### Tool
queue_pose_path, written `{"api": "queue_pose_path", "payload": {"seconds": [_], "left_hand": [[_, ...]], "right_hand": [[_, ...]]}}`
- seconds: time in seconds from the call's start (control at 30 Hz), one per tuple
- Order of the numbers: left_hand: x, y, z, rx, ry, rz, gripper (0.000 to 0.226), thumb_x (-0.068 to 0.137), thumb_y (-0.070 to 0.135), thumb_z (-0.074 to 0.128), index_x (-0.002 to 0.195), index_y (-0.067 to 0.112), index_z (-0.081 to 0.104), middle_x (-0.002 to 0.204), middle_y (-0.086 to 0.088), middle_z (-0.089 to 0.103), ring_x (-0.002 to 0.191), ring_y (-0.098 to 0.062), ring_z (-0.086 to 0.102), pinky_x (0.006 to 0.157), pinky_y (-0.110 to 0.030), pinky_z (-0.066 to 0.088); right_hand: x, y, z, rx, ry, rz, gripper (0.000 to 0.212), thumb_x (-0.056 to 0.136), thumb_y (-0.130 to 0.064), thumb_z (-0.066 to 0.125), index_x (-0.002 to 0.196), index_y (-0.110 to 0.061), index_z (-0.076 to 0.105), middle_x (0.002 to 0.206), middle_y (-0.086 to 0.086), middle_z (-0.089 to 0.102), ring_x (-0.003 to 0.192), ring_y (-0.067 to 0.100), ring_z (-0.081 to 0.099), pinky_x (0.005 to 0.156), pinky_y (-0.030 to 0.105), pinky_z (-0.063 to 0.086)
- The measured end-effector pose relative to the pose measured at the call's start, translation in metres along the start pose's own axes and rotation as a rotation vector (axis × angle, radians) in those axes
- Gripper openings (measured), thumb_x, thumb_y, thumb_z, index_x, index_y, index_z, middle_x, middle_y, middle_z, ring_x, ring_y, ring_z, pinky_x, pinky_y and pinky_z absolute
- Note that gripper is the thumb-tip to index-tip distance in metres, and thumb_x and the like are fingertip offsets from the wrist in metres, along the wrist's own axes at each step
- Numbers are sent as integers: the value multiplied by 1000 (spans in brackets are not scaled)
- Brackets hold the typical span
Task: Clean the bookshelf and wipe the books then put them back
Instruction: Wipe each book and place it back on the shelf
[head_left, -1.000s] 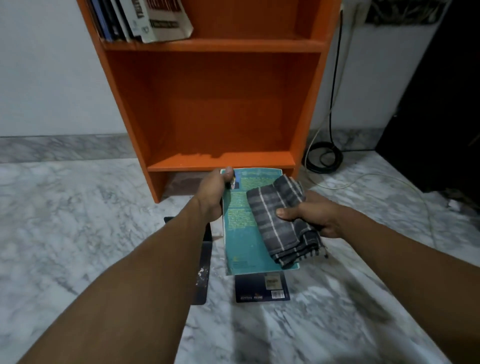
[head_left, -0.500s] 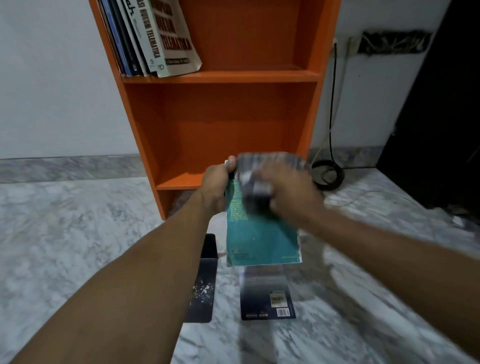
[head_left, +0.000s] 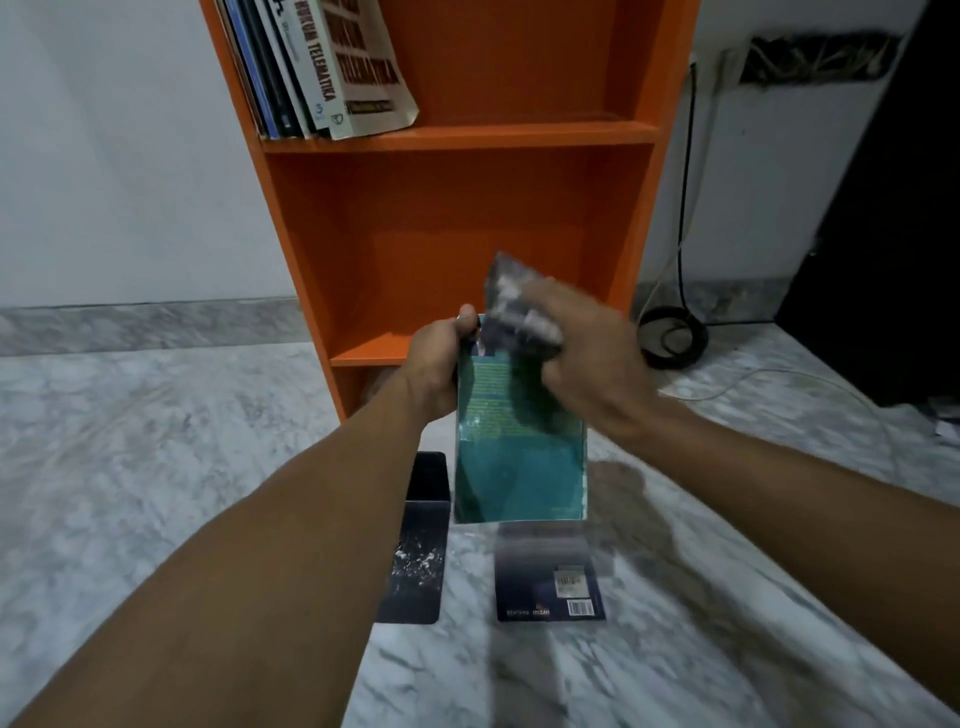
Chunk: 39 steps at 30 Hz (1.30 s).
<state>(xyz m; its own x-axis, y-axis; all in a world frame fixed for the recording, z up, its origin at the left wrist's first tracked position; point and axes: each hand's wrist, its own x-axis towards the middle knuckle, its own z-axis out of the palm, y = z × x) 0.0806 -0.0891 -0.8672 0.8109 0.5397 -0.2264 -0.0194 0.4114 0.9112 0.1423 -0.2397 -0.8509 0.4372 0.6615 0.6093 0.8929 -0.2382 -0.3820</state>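
Gripping book (head_left: 519, 467) w/ L hand (head_left: 436, 364); clutching bunched cloth (head_left: 511, 306) at its top w/ R hand (head_left: 592, 364). In shelf (head_left: 467, 136) upper bay: leaning books (head_left: 322, 67).

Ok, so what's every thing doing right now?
Teal book: closed, held up by left hand.
Cloth: bunched in right hand, at the book's top, blurred.
Shelf books: leaning on the upper shelf.
Two dark books: closed, flat on the floor.
Cable: coiled on the floor.

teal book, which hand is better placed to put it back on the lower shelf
Left, probably: the left hand grips the teal book by its top edge, right in front of the lower shelf. The right hand is busy holding the cloth against the cover.
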Motion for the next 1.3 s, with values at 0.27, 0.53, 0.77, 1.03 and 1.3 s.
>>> {"api": "queue_pose_path", "payload": {"seconds": [0.27, 0.53, 0.77, 1.03, 1.3], "left_hand": [[8, -2, -14, 395, 284, 190, 40, 102, 24, 41, 64, 14, 48, 71, -6, 57, 69, -22, 54, 69, -38, 44], [6, -12, -11, 585, 548, 312, 52, 107, 41, 22, 75, 12, 51, 76, -5, 55, 70, -17, 53, 60, -28, 39], [1, 7, -33, 349, 722, 357, 50, 106, 44, 22, 73, 19, 49, 74, 1, 55, 69, -14, 56, 63, -26, 44], [4, 3, -4, 232, 592, 292, 51, 105, 46, 24, 73, 16, 48, 70, -1, 54, 68, -17, 56, 65, -31, 42], [-21, 11, 60, 156, 15, 236, 61, 98, 62, 29, 132, 17, 51, 129, -10, 56, 120, -31, 54, 101, -44, 43]], "right_hand": [[-124, 16, 8, -21, -473, -521, 12, 76, -33, 64, 88, -32, 65, 92, -10, 69, 79, 12, 66, 60, 22, 53], [-10, 24, -13, 65, 54, -146, 46, 65, 5, 67, 105, -18, 67, 120, 2, 65, 112, 14, 57, 93, 34, 52], [-140, 60, -2, 83, -490, -218, 50, 60, -1, 61, 98, -34, 59, 97, -17, 67, 84, 1, 65, 68, 21, 55], [-53, 9, -16, 791, -103, 433, 17, 91, -19, 65, 107, -22, 61, 95, -8, 69, 87, 4, 65, 73, 21, 51], [-55, 0, 22, 383, -80, 311, 36, 80, -16, 67, 104, -30, 44, 87, -7, 59, 76, 15, 57, 59, 33, 44]]}}
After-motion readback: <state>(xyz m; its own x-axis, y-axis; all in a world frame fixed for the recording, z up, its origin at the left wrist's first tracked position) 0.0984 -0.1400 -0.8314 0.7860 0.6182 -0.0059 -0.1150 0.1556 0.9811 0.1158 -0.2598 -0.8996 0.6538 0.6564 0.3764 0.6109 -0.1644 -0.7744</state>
